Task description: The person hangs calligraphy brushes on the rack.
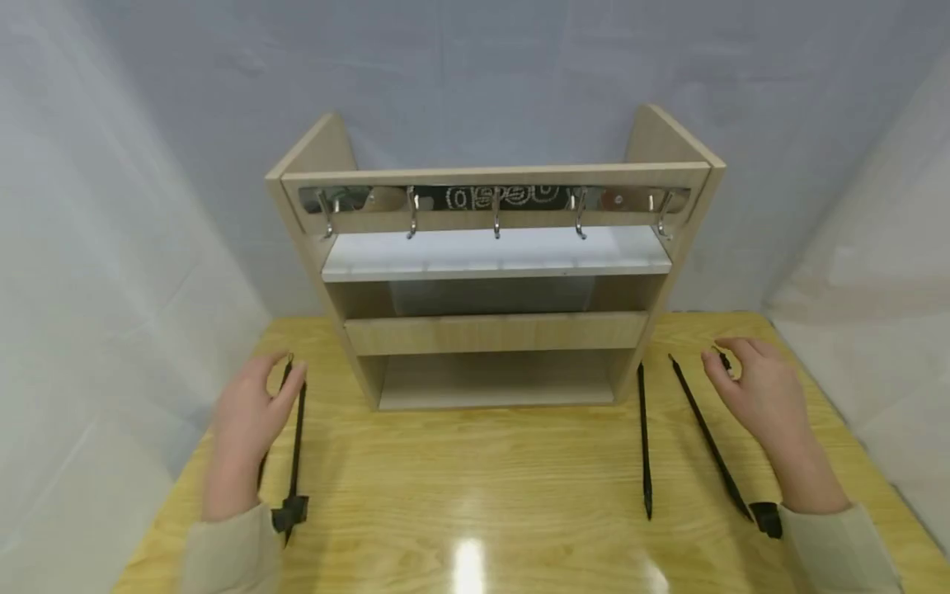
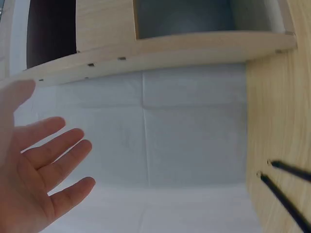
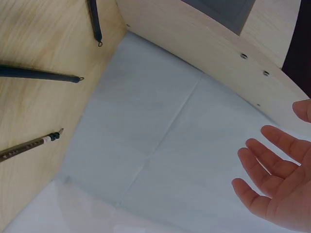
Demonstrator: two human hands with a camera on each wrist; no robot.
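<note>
My left hand (image 1: 252, 412) hovers over the left side of the table, fingers relaxed and holding nothing. Two slim black calligraphy brushes with end loops lie there; one brush (image 1: 299, 429) shows beside the hand, the other (image 2: 291, 170) is partly covered by it in the head view. On the right, my right hand (image 1: 763, 396) is likewise relaxed and holds nothing. Beside it lie two black brushes, a shorter one (image 1: 645, 445) and a slanted one (image 1: 708, 433). A brown brush (image 3: 29, 147) with a white band is mostly hidden under that hand in the head view.
A pale wooden shelf unit (image 1: 496, 334) stands at the table's back middle. Across its top front runs a shiny rail (image 1: 434, 198) with several metal hooks (image 1: 496, 214). White cloth (image 1: 111, 247) hangs around the wooden table (image 1: 475, 470).
</note>
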